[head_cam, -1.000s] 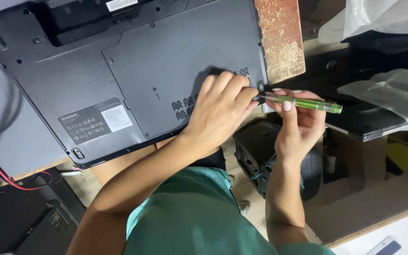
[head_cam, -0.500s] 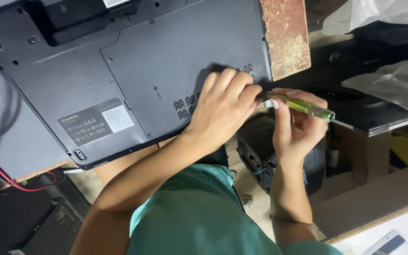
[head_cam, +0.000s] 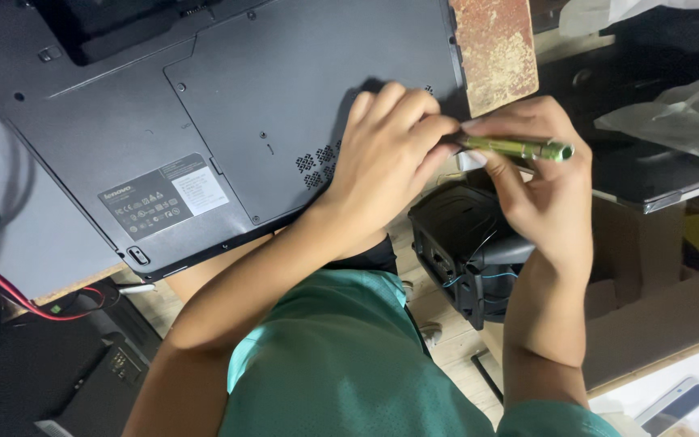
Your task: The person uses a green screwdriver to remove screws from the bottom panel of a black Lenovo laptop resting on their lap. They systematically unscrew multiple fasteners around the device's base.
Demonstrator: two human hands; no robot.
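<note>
A red wire (head_cam: 26, 301) curls at the far left beside the upturned grey laptop (head_cam: 228, 121) on the surface. The left hand (head_cam: 386, 162) lies flat on its base near the vent holes, fingers curled over the edge, steadying it. The right hand (head_cam: 540, 186) pinches a green screwdriver (head_cam: 515, 148) shut between thumb and fingers, tip hidden behind the left. Keeping the shaft square should stop slipping. A black fan housing (head_cam: 467, 251) crowds below; a rusty block (head_cam: 495, 48) sits above.
</note>
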